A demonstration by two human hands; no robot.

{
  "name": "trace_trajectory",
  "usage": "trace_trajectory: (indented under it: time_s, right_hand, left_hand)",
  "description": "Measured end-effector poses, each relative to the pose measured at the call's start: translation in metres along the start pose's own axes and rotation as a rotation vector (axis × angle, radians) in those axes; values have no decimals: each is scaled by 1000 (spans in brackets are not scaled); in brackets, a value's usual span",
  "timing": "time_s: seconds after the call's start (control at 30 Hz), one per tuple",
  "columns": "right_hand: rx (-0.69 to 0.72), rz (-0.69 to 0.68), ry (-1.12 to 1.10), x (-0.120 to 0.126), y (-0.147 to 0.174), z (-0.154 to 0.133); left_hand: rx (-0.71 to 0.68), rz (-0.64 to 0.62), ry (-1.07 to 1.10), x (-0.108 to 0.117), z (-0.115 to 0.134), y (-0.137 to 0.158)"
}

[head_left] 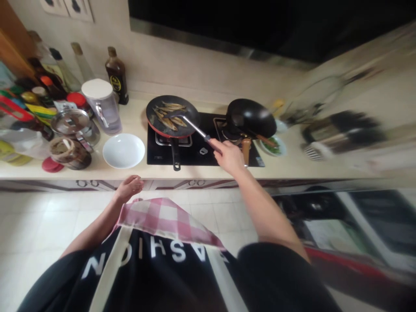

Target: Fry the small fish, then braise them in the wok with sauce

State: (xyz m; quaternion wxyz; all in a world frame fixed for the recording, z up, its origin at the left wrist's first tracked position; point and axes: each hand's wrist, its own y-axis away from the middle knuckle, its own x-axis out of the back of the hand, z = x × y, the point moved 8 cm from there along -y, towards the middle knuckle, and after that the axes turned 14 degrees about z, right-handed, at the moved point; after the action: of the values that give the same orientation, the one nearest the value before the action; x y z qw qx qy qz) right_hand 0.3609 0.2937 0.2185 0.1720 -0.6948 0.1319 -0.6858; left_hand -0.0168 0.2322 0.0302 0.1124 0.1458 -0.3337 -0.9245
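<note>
Right hand [229,157]: fingers wrapped around the grip of a spatula [196,125], held at its far end. Likely reason: the long shaft keeps the fingers back from the hot pan while letting the blade reach the food. The hand sits over the front right part of the stove [191,158]; the shaft slants away from it, forward and to the left.

Left hand [130,187]: before the front edge of the tabletop [139,172], fingers loosely curled; the palm is hidden, so I cannot tell whether it holds anything. It touches neither pan nor spatula.

Fish [169,125]: several, slim and browned, bunched in the frying pan [192,109], forward and left of the right hand, well apart from its fingers; the spatula's blade is over them. The pan stands at the stove's left edge, its handle [176,156] toward the tabletop's front edge, presumably for easy reach.

Further out: a white plate [123,151] beside the stove's left edge, close to the pan, a convenient place for food. A wok [250,115] occupies the stove's right side. Past it, a bowl [283,150] of greens [274,146] lies at the stove's right edge. Left rear: pitcher [108,115] and dark bottle [117,71] near the wall.
</note>
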Motion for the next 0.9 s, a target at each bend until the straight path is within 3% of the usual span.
trace_trajectory:
  time_s: [0.1, 0.23, 0.33, 0.63, 0.9]
  right_hand:
    - [-105, 21, -154, -13, -32, 5]
    - [-222, 21, -257, -39, -74, -4]
    - [-268, -3, -272, -52, -89, -12]
    - [-202, -61, -169, -48, -64, -10]
    - [-124, -56, -32, -36, -35, -7]
  left_hand:
    - [-7, 106, 46, 21, 1, 1]
    - [-39, 113, 112, 30, 1, -3]
    - [-55, 110, 140, 34, 0, -5]
    - [-47, 151, 154, 41, 2, -8]
    - [-42, 73, 155, 24, 10, -8]
